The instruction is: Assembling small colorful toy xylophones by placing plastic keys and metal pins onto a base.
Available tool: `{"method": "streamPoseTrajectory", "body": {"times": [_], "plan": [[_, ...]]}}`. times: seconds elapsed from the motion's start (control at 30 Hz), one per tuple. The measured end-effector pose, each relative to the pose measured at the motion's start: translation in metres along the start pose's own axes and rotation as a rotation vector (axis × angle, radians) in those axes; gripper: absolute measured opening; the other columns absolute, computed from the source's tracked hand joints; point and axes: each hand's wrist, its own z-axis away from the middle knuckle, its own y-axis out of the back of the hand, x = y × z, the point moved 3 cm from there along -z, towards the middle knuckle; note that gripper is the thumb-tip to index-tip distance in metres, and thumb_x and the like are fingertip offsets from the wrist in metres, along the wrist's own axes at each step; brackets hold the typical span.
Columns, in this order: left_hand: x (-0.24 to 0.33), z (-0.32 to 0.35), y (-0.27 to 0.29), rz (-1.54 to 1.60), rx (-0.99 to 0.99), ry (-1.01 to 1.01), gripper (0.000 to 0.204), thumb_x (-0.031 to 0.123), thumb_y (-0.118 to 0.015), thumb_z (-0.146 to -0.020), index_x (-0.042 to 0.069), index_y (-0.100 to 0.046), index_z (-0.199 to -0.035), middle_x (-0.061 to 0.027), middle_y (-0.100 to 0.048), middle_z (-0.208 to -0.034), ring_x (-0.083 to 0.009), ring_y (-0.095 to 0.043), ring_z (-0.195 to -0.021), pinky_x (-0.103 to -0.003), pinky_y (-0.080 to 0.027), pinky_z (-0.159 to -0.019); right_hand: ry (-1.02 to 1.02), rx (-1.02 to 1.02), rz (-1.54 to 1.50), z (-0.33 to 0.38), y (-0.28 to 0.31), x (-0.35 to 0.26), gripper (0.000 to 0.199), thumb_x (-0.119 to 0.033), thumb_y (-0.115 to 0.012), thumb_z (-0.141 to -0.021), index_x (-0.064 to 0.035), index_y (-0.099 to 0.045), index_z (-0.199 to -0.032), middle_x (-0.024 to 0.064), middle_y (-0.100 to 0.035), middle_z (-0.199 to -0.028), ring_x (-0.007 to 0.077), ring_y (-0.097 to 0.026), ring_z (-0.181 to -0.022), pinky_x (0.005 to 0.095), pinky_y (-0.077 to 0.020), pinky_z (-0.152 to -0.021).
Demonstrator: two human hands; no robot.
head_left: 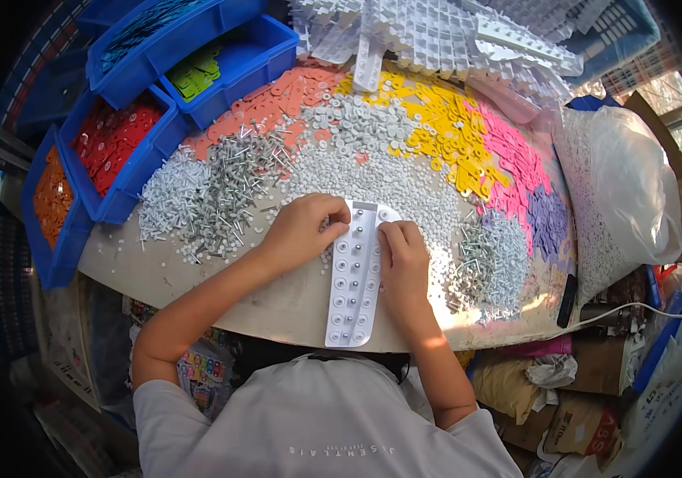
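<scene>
Fingers (327, 213) of the left hand (301, 231) curl down at the top left corner of a long white tray (354, 275), pinching something too small to make out, so whether they grip a piece cannot be told. At nine o'clock from that hand sit blue bins (130, 171) of red and orange tags, and nearer in, a heap of metal screws (229, 187) lies within easy reach, likely so parts can be picked without stretching. The tray lies lengthwise at the near edge of the worktop (197, 275), its rows of round sockets mostly filled, directly before the person. At three o'clock from the tray the right hand (403, 255) rests flat along its edge, fingers closed together and pressing down, apparently steadying it. Both forearms come up from the lower edge, elbows spread wide. Beyond, at twelve o'clock, spread small white washers (373, 171), then yellow tags (437, 119) and pink tags (516, 155), and a clear bag (628, 183) farthest right.
</scene>
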Motion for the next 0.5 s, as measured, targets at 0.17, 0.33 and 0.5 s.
{"method": "streamPoseTrajectory", "body": {"times": [0.17, 0.33, 0.5], "plan": [[-0.004, 0.013, -0.009, -0.442, 0.158, -0.543, 0.011, 0.009, -0.073, -0.083, 0.005, -0.068, -0.092, -0.0069, -0.063, -0.082, -0.0241, -0.060, -0.081, -0.036, -0.047, -0.072, 0.033, 0.014, -0.001, 0.000, 0.001, -0.001, 0.010, 0.001, -0.064, -0.090, -0.0017, -0.063, -0.099, 0.0151, -0.060, -0.091, 0.0346, -0.063, -0.080, 0.0406, -0.0511, -0.068], [-0.003, -0.007, 0.003, -0.235, 0.186, -0.409, 0.011, 0.014, -0.070, -0.087, 0.004, -0.070, -0.087, -0.0088, -0.067, -0.084, -0.0249, -0.062, -0.081, -0.040, -0.047, -0.072, 0.019, 0.032, -0.002, 0.002, 0.001, 0.007, 0.007, 0.000, -0.063, -0.091, -0.0015, -0.062, -0.098, 0.0154, -0.059, -0.088, 0.0339, -0.061, -0.076, 0.0405, -0.0493, -0.065], [-0.043, -0.066, 0.042, -0.362, 0.394, -0.218, 0.016, 0.019, -0.070, -0.089, 0.006, -0.073, -0.097, -0.0097, -0.068, -0.091, -0.0291, -0.064, -0.089, -0.041, -0.049, -0.080, -0.150, 0.056, -0.161, 0.003, 0.004, 0.006, 0.003, -0.004, -0.059, -0.097, -0.0010, -0.060, -0.098, 0.0106, -0.060, -0.080, 0.0219, -0.057, -0.066, 0.0350, -0.0467, -0.061]]}}
